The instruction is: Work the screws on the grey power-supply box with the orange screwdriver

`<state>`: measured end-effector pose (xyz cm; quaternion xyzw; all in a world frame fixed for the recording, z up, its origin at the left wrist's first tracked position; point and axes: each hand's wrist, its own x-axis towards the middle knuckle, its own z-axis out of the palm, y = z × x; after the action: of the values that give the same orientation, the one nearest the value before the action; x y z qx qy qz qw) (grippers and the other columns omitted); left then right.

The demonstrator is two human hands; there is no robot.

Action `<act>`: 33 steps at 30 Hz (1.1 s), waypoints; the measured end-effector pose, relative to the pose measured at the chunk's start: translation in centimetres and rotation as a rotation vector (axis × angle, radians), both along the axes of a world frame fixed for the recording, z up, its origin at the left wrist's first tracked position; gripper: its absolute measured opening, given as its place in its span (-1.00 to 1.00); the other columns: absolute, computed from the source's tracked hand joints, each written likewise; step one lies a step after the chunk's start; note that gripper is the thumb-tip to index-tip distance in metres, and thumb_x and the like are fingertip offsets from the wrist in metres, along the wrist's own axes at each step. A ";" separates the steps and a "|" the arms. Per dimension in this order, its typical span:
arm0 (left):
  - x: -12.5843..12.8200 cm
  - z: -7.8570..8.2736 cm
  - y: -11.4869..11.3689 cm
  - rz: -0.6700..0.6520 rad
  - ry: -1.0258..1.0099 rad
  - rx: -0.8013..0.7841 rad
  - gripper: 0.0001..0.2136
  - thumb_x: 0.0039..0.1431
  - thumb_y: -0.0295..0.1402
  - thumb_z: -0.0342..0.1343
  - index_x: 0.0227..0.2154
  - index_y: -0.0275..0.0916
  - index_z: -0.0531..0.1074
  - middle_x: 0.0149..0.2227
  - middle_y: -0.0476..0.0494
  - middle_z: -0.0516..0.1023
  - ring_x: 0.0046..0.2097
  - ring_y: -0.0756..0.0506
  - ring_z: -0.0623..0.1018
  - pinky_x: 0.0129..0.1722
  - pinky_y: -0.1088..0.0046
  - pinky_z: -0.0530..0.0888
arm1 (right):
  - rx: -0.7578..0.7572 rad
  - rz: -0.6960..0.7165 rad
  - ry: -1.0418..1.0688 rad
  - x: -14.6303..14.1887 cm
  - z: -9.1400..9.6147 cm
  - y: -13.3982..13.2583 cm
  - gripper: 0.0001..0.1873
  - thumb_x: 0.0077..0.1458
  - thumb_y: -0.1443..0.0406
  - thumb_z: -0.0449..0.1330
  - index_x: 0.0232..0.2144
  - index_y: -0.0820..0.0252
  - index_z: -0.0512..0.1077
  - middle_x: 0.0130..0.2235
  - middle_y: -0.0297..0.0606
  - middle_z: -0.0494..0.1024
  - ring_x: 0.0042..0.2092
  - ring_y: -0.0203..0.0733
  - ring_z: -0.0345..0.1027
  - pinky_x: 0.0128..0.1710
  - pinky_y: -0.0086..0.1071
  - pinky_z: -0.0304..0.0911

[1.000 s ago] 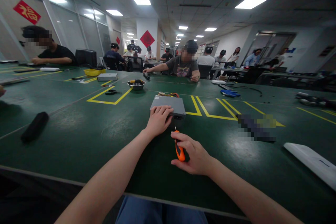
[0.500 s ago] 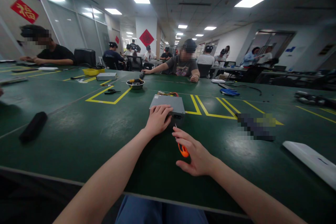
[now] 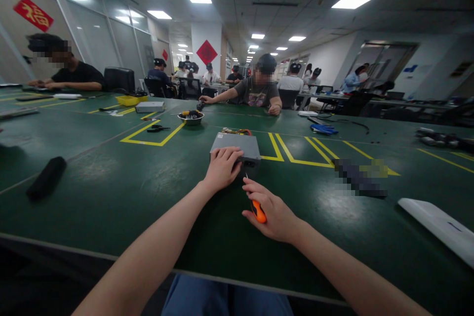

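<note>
A grey metal computer power supply (image 3: 242, 144) lies on the green table in front of me, its socket side facing me and coloured wires at its far edge. My left hand (image 3: 223, 167) grips its near left part, fingers over the top and thumb down the front face. In my right hand (image 3: 272, 212) is a screwdriver (image 3: 260, 212) with an orange and black handle, held between thumb and fingers. Its thin shaft points up toward the power supply's front face; whether the tip touches it I cannot tell.
A metal bowl (image 3: 191, 118) with tools stands beyond the power supply to the left. A black case-like object (image 3: 47, 177) lies far left, a white flat device (image 3: 439, 227) far right, blue gloves (image 3: 323, 129) at back right. A co-worker (image 3: 255, 91) sits opposite.
My right thumb and fingers have closed around the screwdriver's handle, and its shaft has shifted slightly left. My left hand stays on the power supply.
</note>
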<state>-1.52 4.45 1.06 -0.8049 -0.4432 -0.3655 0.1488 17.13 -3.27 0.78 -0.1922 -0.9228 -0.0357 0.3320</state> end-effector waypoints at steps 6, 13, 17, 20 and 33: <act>0.0 0.0 0.0 0.006 -0.003 0.000 -0.75 0.19 -0.35 -0.04 -0.06 -0.13 0.31 0.03 -0.10 0.40 0.05 -0.13 0.34 0.02 0.22 0.15 | 0.187 -0.017 -0.038 0.1 0.1 0.4 -0.73 0.17 0.46 -0.02 -0.05 0.32 0.16 -0.01 0.05 0.38 0.19 -0.06 0.11 0.04 -0.18 0.31; 0.1 0.0 -0.1 0.011 -0.006 0.004 -0.75 0.18 -0.36 -0.03 -0.08 -0.13 0.31 0.03 -0.09 0.40 0.05 -0.13 0.34 0.03 0.22 0.15 | 0.435 -0.137 -0.043 0.0 0.4 0.5 -0.80 0.14 0.32 0.13 -0.15 0.21 0.28 -0.11 -0.07 0.51 -0.20 -0.13 0.45 -0.27 -0.28 0.43; 0.1 0.0 -0.2 0.013 -0.008 -0.001 -0.75 0.18 -0.36 -0.04 -0.07 -0.12 0.31 0.03 -0.10 0.40 0.05 -0.14 0.34 0.03 0.22 0.15 | 0.291 -0.071 -0.111 -0.1 0.0 0.0 -0.79 0.19 0.30 0.03 -0.12 0.24 0.27 -0.04 0.06 0.41 -0.11 -0.13 0.41 -0.24 -0.35 0.40; 0.1 0.0 -0.1 0.011 -0.005 0.000 -0.75 0.18 -0.35 -0.04 -0.07 -0.12 0.30 0.03 -0.10 0.40 0.05 -0.14 0.34 0.03 0.21 0.15 | 0.171 -0.029 -0.159 0.1 0.1 -0.4 -0.61 0.18 0.18 -0.01 -0.02 0.34 0.22 0.08 0.19 0.25 0.05 0.01 0.29 -0.18 -0.29 0.38; 0.0 0.1 -0.1 0.018 -0.001 0.002 -0.75 0.18 -0.35 -0.04 -0.07 -0.12 0.30 0.02 -0.08 0.40 0.05 -0.13 0.34 0.02 0.22 0.16 | 0.064 0.057 0.074 0.5 0.2 -0.2 -0.62 0.13 0.26 0.07 -0.03 0.23 0.10 0.02 0.12 0.36 -0.05 -0.11 0.40 -0.23 -0.34 0.39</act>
<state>-1.50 4.33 1.13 -0.8005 -0.4502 -0.3650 0.1526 17.62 -3.48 0.99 -0.1563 -0.9133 -0.0486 0.3729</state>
